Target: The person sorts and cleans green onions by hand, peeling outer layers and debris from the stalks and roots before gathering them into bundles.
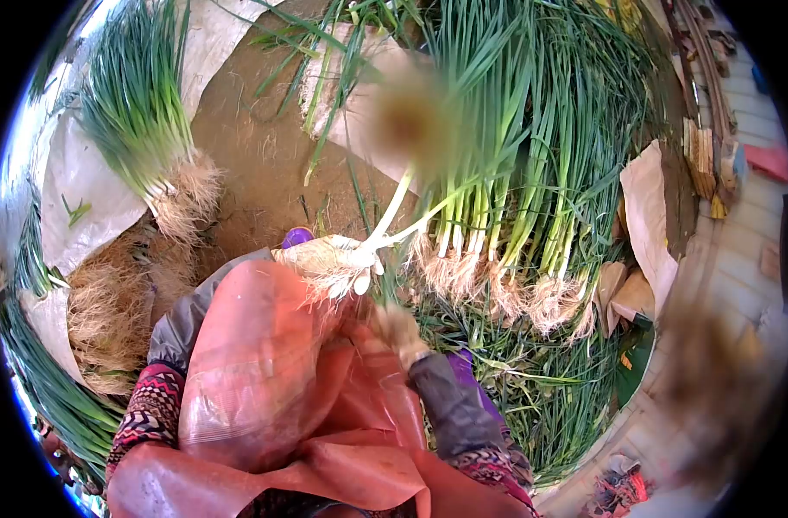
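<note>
My left hand (312, 253), in a pale glove, is closed around a few green onions (392, 211) near their root ends. Their white stems spread up and to the right, and their pale roots hang over the red apron (256, 337) on my lap. My right hand (398, 335), also gloved, is low and just right of those roots. Motion smears its fingers, so I cannot tell whether it grips anything. Close to the right, a large row of green onions (532, 173) lies with leaves pointing away and roots toward me.
Another bundle of green onions (148, 129) lies at upper left, above a heap of roots (109, 302). Brown ground (247, 147) shows between the bundles. Loose leaf scraps (532, 388) cover the lower right. Pale tiles (756, 242) and wooden pieces (698, 160) are at far right.
</note>
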A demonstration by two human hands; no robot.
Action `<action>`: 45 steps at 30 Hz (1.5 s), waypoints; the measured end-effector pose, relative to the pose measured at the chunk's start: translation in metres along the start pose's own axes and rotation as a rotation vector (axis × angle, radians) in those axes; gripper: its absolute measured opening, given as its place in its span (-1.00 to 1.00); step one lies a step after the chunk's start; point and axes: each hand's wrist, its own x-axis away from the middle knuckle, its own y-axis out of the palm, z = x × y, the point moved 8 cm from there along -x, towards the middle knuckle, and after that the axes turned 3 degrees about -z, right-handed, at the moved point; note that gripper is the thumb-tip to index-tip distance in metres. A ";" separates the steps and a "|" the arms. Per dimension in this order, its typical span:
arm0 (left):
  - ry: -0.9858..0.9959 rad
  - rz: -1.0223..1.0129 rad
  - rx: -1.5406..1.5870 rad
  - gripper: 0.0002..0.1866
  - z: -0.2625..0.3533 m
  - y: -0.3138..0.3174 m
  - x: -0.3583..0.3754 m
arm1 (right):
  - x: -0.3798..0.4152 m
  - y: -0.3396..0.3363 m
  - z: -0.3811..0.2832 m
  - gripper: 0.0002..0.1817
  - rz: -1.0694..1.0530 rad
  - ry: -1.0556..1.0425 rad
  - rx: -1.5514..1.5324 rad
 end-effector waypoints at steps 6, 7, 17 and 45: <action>0.017 0.138 -0.184 -0.69 -0.005 -0.002 -0.009 | 0.038 -0.185 -0.018 -0.47 0.947 0.054 0.409; 0.008 0.238 -0.244 -0.68 -0.003 0.000 -0.009 | 0.010 -0.217 -0.043 -0.49 1.011 -0.052 0.453; 0.064 0.530 -0.789 -0.47 0.013 -0.003 0.006 | -0.096 -0.267 -0.083 -0.88 0.512 -0.226 0.334; 0.374 -0.028 0.508 -0.75 0.174 0.075 0.120 | -0.050 -0.227 -0.007 -0.07 0.919 0.402 0.232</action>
